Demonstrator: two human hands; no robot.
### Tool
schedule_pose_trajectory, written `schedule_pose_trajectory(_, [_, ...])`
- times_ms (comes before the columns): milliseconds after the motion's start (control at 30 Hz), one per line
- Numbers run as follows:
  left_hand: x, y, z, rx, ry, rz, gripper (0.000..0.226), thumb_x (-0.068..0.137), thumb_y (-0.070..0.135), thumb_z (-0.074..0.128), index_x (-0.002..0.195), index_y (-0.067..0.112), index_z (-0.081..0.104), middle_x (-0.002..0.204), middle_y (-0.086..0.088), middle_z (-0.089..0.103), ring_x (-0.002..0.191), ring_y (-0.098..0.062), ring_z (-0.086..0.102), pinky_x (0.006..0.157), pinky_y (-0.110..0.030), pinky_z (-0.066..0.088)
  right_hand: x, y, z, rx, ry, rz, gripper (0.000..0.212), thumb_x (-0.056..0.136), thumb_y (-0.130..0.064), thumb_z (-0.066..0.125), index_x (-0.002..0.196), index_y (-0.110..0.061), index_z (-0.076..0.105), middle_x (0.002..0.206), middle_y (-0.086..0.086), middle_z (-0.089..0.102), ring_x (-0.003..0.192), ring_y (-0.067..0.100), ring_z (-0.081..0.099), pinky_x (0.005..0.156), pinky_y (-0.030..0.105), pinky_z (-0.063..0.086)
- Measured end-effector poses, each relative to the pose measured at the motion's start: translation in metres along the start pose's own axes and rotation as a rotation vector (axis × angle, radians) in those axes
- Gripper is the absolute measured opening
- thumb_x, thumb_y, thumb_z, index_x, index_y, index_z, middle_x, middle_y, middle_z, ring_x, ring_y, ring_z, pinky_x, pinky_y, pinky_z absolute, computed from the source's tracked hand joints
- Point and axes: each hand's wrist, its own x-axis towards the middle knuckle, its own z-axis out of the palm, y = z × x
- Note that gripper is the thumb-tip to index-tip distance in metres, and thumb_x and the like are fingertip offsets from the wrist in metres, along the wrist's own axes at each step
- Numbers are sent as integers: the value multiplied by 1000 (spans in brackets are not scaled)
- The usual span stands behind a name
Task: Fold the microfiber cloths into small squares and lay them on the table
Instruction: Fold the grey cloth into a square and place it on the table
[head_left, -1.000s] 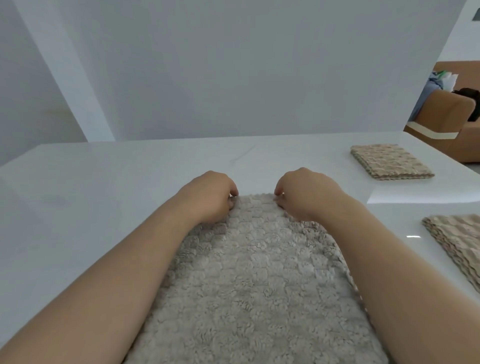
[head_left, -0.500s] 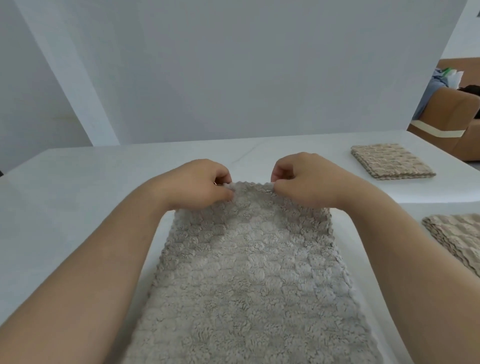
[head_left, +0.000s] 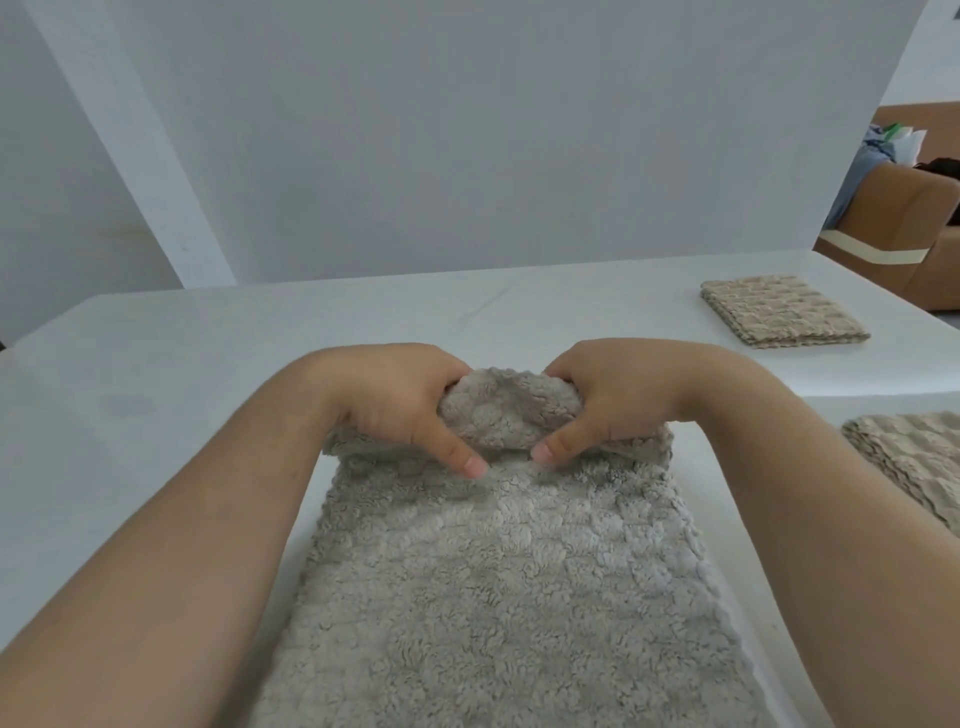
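Cloth: grey, lying lengthwise on the table, from bottom centre to mid-frame.
Grip: my left hand and right hand both pinch its far edge.
Change: that edge lay flat a second ago. Now it curls toward me, so the fold is starting.
Beyond: folded stack at middle right, folded cloth at upper right.

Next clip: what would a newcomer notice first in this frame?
The left hand and right hand meet at centre, gripping the far end of the grey cloth, which curls up off the white table. A folded beige cloth lies far right, and a beige pile sits nearer, at the right edge.
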Motion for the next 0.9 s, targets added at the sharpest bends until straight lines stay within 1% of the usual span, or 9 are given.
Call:
schedule_pose_trajectory(67, [2, 2, 3, 32, -37, -29, 41, 70, 48, 88, 94, 23, 65, 61, 13, 68, 57, 0, 63, 58, -22, 47, -1, -1, 1, -21, -16, 18, 55, 66, -67, 82, 94, -26, 57, 81, -12, 66, 78, 13, 63, 81, 34, 51])
schedule_pose_trajectory(167, [6, 0, 7, 46, -35, -49, 43, 65, 49, 91, 90, 21, 69, 80, 3, 75, 76, -19, 70, 72, -35, 55, -1, 0, 1, -26, -41, 34, 53, 69, -64, 82, 89, -18, 64, 79, -8, 70, 79, 17, 66, 80, 34, 54])
schedule_pose_trajectory(267, [9, -3, 8, 34, -49, -69, 37, 68, 48, 89, 78, 18, 68, 63, 6, 65, 58, -15, 60, 61, -32, 48, 0, 3, 0, 37, -45, 9, 45, 74, -63, 79, 89, -22, 71, 82, -4, 74, 80, 16, 69, 84, 38, 56])
schedule_pose_trajectory(333, [10, -4, 7, -17, -61, -41, 30, 73, 41, 88, 74, 19, 67, 60, 8, 62, 56, -13, 58, 60, -30, 47, 0, 4, 1, 88, -48, -16, 38, 77, -60, 78, 84, -24, 69, 71, -11, 70, 69, 9, 65, 76, 34, 53])
schedule_pose_trajectory(533, [3, -5, 3, -100, -134, 29, 27, 71, 32, 81, 93, 18, 73, 93, -7, 77, 89, -30, 73, 83, -49, 60, -5, -4, -1, 238, -135, -120, 51, 71, -71, 72, 97, -28, 72, 91, -11, 77, 90, 10, 71, 89, 33, 54])
schedule_pose_trajectory(667, [5, -5, 3, -200, -144, 50, 25, 75, 18, 75, 97, 9, 69, 93, -10, 75, 84, -35, 70, 75, -44, 57, -5, -6, 0, 281, -213, -124, 42, 72, -58, 82, 94, -24, 70, 74, -17, 73, 67, -4, 66, 75, 21, 52])
schedule_pose_trajectory(767, [8, -10, 3, -297, -89, 55, 34, 70, 21, 70, 104, 20, 70, 105, -16, 74, 98, -46, 69, 86, -61, 57, -6, -9, 1, 283, -230, -130, 58, 68, -58, 84, 108, -18, 70, 95, -5, 78, 89, 9, 71, 90, 30, 55])
schedule_pose_trajectory(867, [10, -12, 3, -405, -25, 66, 38, 72, 19, 69, 110, 18, 69, 112, -21, 71, 105, -48, 66, 90, -68, 52, -9, -4, -1, 363, -288, -141, 21, 82, -35, 82, 92, -20, 70, 69, -15, 71, 63, -2, 65, 68, 11, 46])
schedule_pose_trajectory(900, [10, -12, 2, -437, -20, 86, 35, 77, 15, 71, 112, 16, 68, 113, -18, 72, 105, -43, 68, 92, -65, 53, -8, -3, -1, 370, -285, -136, 24, 82, -33, 83, 87, -13, 70, 58, -13, 64, 52, 0, 59, 58, 9, 43])
